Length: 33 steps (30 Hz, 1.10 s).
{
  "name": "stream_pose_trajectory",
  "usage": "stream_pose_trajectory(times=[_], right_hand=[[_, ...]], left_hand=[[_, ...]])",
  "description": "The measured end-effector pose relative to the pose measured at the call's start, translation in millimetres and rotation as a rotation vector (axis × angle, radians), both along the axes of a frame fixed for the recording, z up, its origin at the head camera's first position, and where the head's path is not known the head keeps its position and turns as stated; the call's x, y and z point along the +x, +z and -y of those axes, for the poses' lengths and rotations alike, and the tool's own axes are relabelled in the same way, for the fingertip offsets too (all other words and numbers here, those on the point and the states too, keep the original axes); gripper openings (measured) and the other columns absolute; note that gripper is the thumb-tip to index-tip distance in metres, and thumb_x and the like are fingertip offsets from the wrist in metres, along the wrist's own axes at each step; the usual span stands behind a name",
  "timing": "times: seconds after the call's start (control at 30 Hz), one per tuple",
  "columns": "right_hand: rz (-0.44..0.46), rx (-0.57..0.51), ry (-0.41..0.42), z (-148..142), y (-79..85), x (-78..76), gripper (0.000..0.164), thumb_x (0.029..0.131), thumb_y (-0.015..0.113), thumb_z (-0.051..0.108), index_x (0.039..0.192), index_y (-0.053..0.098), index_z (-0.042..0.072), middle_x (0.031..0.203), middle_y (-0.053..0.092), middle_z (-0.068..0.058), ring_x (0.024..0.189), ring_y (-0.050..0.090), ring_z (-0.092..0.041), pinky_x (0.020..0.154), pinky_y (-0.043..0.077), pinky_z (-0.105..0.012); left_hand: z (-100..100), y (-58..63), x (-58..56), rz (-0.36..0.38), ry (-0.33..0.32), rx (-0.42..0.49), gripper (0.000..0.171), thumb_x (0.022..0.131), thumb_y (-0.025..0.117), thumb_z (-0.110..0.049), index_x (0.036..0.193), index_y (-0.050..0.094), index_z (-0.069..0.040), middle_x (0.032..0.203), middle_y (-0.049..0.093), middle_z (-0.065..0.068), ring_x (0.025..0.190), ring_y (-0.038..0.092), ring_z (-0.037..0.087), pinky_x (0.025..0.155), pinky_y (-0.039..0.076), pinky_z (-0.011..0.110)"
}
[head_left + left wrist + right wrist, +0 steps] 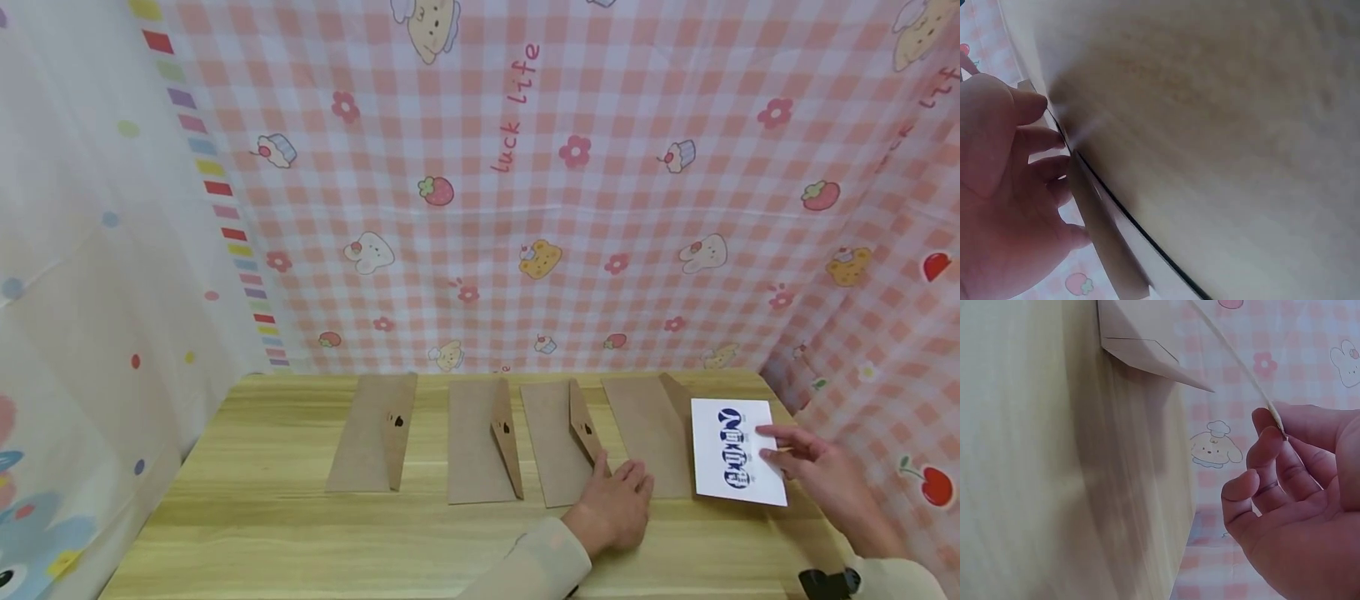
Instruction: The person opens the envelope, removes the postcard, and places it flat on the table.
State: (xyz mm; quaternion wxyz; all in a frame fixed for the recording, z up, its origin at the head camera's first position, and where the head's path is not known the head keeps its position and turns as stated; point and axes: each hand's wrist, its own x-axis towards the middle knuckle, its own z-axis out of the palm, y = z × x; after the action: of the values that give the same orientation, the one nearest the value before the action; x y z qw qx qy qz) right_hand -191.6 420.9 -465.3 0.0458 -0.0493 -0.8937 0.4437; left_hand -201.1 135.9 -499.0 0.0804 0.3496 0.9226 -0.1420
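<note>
My right hand (832, 479) pinches the right edge of a white card (712, 454) with dark blue printed lettering. In the right wrist view that card (1241, 369) appears edge-on between thumb and fingertips. The card overlaps the raised flap of the rightmost brown paper envelope (645, 433) in the head view. My left hand (615, 504) rests at this envelope's near left corner, fingers loosely bent and not gripping anything. Its index finger reaches the lower flap of the neighbouring envelope (551, 442). The left wrist view shows the fingertips right at an envelope's edge (1104, 231).
Two more brown envelopes (472, 442) (363, 433) with small dark marks on their flaps lie to the left on the wooden table (262, 500). A pink checked cloth (480, 217) hangs behind the table, and cloth also hangs at both sides.
</note>
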Motion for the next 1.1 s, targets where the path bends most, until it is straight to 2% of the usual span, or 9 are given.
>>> stream_pose_trajectory(times=[0.37, 0.57, 0.77, 0.93, 1.1], right_hand=[[0.034, -0.065, 0.079, -0.2, -8.9, 12.8, 0.04, 0.095, 0.068, 0.021, 0.128, 0.061, -0.001, 0.097, 0.061, 0.024, 0.086, 0.057, 0.006, 0.071, 0.051, -0.019], [0.027, -0.085, 0.121, -1.8, -15.4, 19.7, 0.035, 0.096, 0.065, 0.014, 0.126, 0.061, -0.003, 0.097, 0.064, 0.02, 0.087, 0.06, 0.003, 0.072, 0.052, -0.019], [0.072, -0.114, 0.105, 0.0, -22.7, 24.6, 0.027, 0.095, 0.066, 0.013, 0.121, 0.067, 0.004, 0.094, 0.064, 0.021, 0.083, 0.059, 0.003, 0.07, 0.051, -0.02], [0.08, -0.109, 0.097, 0.7, -26.3, 27.5, 0.027, 0.095, 0.066, 0.011, 0.119, 0.067, 0.0, 0.093, 0.064, 0.019, 0.082, 0.059, 0.001, 0.069, 0.051, -0.021], [0.138, -0.127, 0.09, -1.0, -29.6, 30.8, 0.034, 0.096, 0.066, 0.015, 0.123, 0.063, -0.005, 0.098, 0.063, 0.026, 0.086, 0.059, 0.003, 0.072, 0.052, -0.022]], left_hand=[[-0.8, -0.3, -1.2, 0.016, 0.009, -0.008, 0.054, 0.105, 0.027, -0.052, 0.157, 0.018, -0.039, 0.163, 0.014, -0.02, 0.149, 0.013, 0.0, 0.122, 0.012, 0.042], [-0.5, 0.7, -1.1, 0.039, 0.014, -0.01, 0.054, 0.105, 0.026, -0.052, 0.157, 0.016, -0.04, 0.163, 0.013, -0.02, 0.149, 0.012, -0.001, 0.122, 0.012, 0.04], [2.1, 1.7, -1.5, 0.053, 0.011, -0.002, 0.055, 0.105, 0.028, -0.052, 0.157, 0.015, -0.039, 0.163, 0.01, -0.021, 0.149, 0.009, -0.001, 0.122, 0.013, 0.039], [3.7, 4.0, -0.7, 0.063, 0.0, -0.006, 0.057, 0.104, 0.028, -0.053, 0.157, 0.014, -0.039, 0.163, 0.008, -0.021, 0.149, 0.007, -0.001, 0.122, 0.013, 0.04], [3.9, 5.6, -0.2, 0.073, -0.001, -0.023, 0.057, 0.104, 0.027, -0.053, 0.157, 0.011, -0.039, 0.163, 0.006, -0.021, 0.149, 0.006, -0.001, 0.122, 0.012, 0.04]])
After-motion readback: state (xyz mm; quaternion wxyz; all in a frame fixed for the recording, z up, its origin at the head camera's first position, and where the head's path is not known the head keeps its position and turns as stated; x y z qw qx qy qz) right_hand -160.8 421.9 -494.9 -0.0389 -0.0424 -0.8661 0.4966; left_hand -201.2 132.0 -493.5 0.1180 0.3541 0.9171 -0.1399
